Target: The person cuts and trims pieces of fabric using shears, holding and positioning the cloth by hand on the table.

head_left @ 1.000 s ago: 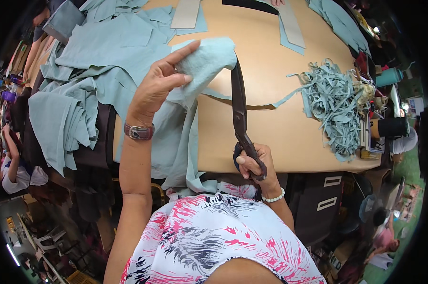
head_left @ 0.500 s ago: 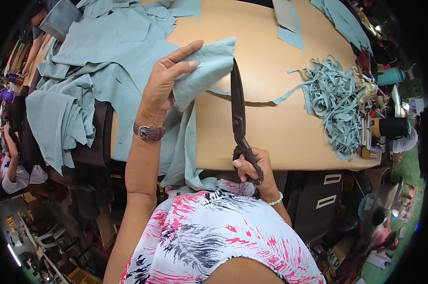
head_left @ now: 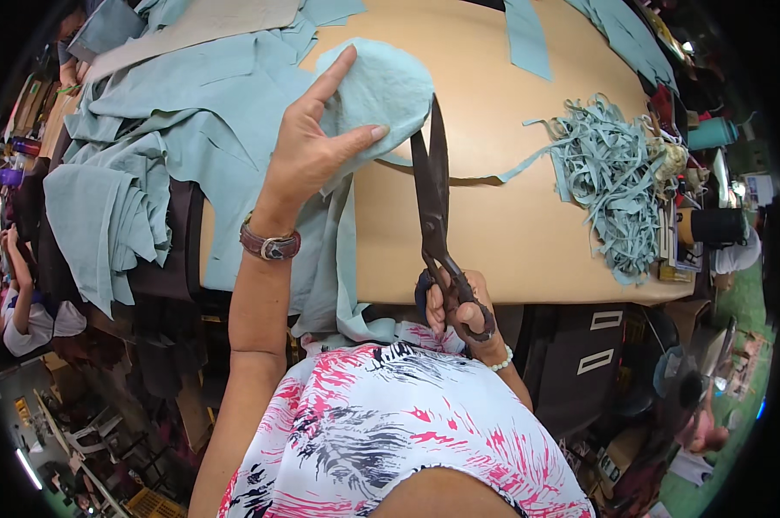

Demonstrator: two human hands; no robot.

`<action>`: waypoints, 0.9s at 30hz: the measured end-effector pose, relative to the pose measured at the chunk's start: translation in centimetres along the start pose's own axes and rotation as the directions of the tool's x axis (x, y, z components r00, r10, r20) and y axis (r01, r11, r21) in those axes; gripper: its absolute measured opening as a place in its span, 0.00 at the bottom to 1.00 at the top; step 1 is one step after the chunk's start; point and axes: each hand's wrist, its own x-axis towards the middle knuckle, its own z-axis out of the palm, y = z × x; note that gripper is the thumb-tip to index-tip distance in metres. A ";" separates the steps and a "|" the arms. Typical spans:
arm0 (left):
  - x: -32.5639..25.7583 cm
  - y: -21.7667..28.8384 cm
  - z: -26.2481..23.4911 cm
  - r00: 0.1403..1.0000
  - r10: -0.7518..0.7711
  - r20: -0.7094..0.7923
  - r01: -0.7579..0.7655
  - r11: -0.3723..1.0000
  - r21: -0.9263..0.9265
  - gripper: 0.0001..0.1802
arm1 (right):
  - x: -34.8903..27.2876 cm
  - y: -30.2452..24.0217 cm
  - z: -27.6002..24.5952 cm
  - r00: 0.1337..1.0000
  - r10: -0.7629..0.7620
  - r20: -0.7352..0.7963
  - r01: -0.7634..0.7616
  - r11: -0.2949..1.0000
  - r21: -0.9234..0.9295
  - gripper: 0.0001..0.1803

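Observation:
My left hand [head_left: 317, 142] holds up a piece of pale blue-green fabric [head_left: 381, 91], thumb on its near face and fingers stretched along its upper side. More of the cloth hangs down below that wrist to the table's front edge. In my right hand [head_left: 468, 315] are large dark scissors [head_left: 433, 190], my fingers through the handle loops. Their blades stand parted, with the tips at the right edge of the fabric. From near the cloth a narrow fabric strip [head_left: 493, 180] runs right across the table to a heap of cut strips [head_left: 610, 190].
Layers of the same fabric [head_left: 191, 86] cover the left of the tan table [head_left: 511, 259], some draping over its edge. A pale flat board [head_left: 209, 34] lies on them. A teal container [head_left: 712, 136] and dark thread cone [head_left: 720, 229] stand right. Other people work at far left and right.
The fabric in my left hand has turned and opened into a rounded shape, a little higher. The scissor blades have parted. The pale board has moved from the far right onto the left fabric.

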 end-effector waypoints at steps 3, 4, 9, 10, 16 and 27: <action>-0.1 0.3 -0.2 0.998 0.067 0.019 -0.069 0.992 0.103 0.40 | 0.5 0.1 0.0 0.998 -0.057 -0.005 0.057 0.997 0.049 0.28; -0.1 0.6 -0.3 0.997 0.063 0.044 -0.068 0.989 0.135 0.40 | 0.6 0.0 0.1 0.997 -0.074 -0.005 0.074 0.996 0.054 0.27; -0.4 1.6 -0.2 0.994 0.074 0.082 -0.089 0.975 0.206 0.40 | 1.1 -0.5 0.5 0.995 -0.096 -0.022 0.097 0.995 0.011 0.24; -0.4 1.7 0.0 0.993 0.086 0.085 -0.103 0.968 0.231 0.40 | 1.2 -0.5 0.5 0.994 -0.102 -0.022 0.103 0.995 0.006 0.23; -0.7 2.2 0.7 0.991 0.096 0.089 -0.116 0.959 0.257 0.41 | 1.8 -0.5 1.1 0.989 -0.143 -0.036 0.143 0.990 0.002 0.20; -0.9 2.1 0.9 0.990 0.112 0.089 -0.132 0.953 0.274 0.41 | 2.3 -0.8 1.3 0.984 -0.172 -0.041 0.172 0.985 -0.005 0.25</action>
